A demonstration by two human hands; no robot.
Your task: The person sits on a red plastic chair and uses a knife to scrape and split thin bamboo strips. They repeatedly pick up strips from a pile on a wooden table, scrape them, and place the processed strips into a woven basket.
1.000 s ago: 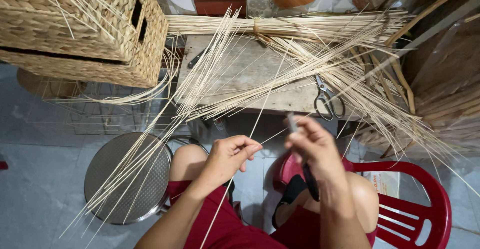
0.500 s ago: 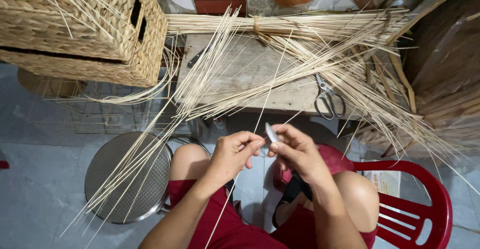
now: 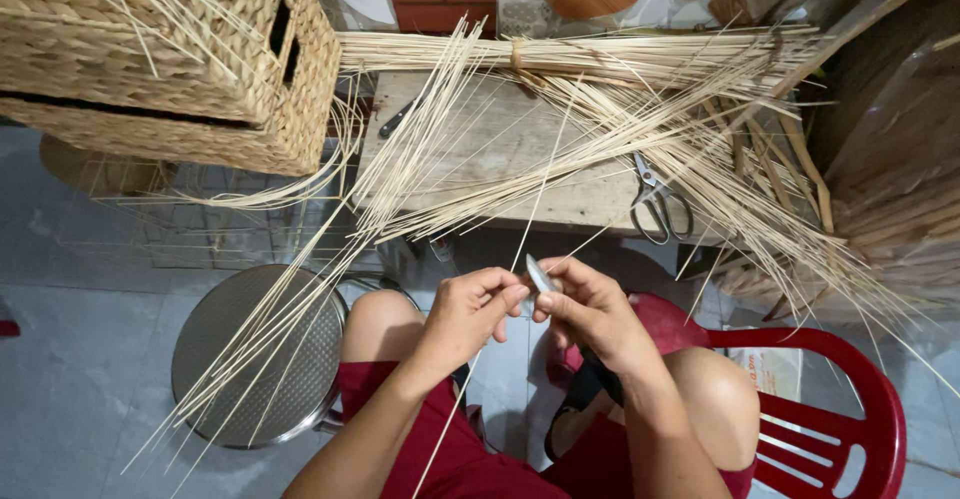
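We read the step as trimming or splitting one thin pale reed strand (image 3: 527,221) with a small grey blade (image 3: 541,277). The left hand (image 3: 468,314) is pinched on the strand above the lap; the strand runs from the rough wooden worktop (image 3: 500,149) down between the knees. The right hand (image 3: 592,311) is clenched on the blade, tip touching the strand just beside the left fingertips. Both hands are close together and nearly touching.

Around them: a bundle of pale straw reeds (image 3: 600,54) lies across the worktop, with loose reeds fanning off toward a round perforated metal stool (image 3: 255,359). Metal scissors (image 3: 655,204) sit on the worktop edge, a woven rattan box (image 3: 160,59) at upper left, a red plastic chair (image 3: 850,409) at right.

Our judgement: the next move calls for steady tension from the left pinch and a shallow blade angle along the strand, else it snaps.
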